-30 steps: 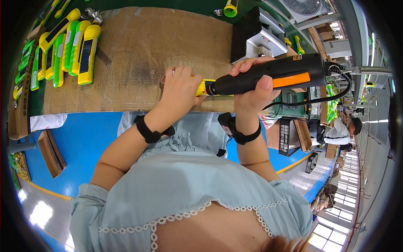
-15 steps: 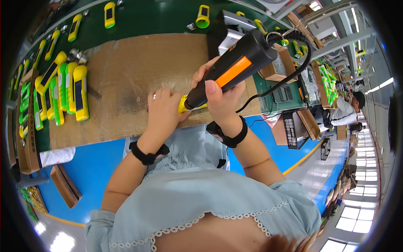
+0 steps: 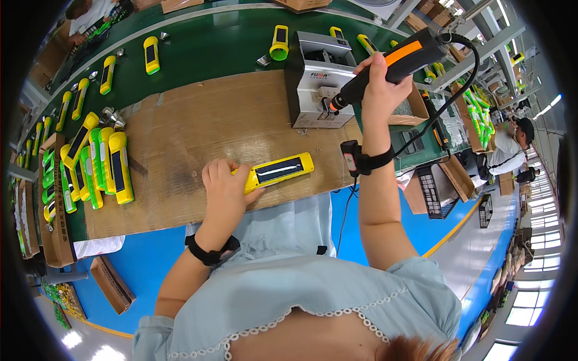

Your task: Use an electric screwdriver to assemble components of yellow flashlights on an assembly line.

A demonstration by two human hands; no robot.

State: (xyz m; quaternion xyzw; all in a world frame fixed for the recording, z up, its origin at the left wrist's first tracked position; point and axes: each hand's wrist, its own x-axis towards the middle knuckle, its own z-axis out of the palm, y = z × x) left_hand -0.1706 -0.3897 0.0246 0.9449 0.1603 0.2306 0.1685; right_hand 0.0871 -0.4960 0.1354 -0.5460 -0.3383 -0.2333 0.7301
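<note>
My left hand (image 3: 225, 186) grips one end of a yellow flashlight housing (image 3: 283, 171) with a dark panel, lying on the brown cardboard sheet (image 3: 186, 132). In my right hand (image 3: 383, 93) is a black electric screwdriver (image 3: 415, 60) with an orange stripe. Its tip points down at the front of a silver, box-shaped screw feeder (image 3: 314, 108). Whether the tip touches it, I cannot tell. A few small screws (image 3: 303, 133) lie at the feeder's foot. My wrists each wear a black strap.
Several yellow and green flashlight housings (image 3: 122, 174) are heaped on the cardboard's left. More stand along the green bench (image 3: 198, 54). An open box (image 3: 415, 108) sits right of the feeder. The screwdriver's black cord (image 3: 463, 90) loops down at the right. Other people work farther off.
My right hand has lifted the screwdriver off the flashlight housing and carried it right and away from me to the screw feeder. My left hand stays on the housing, which now shows fully.
</note>
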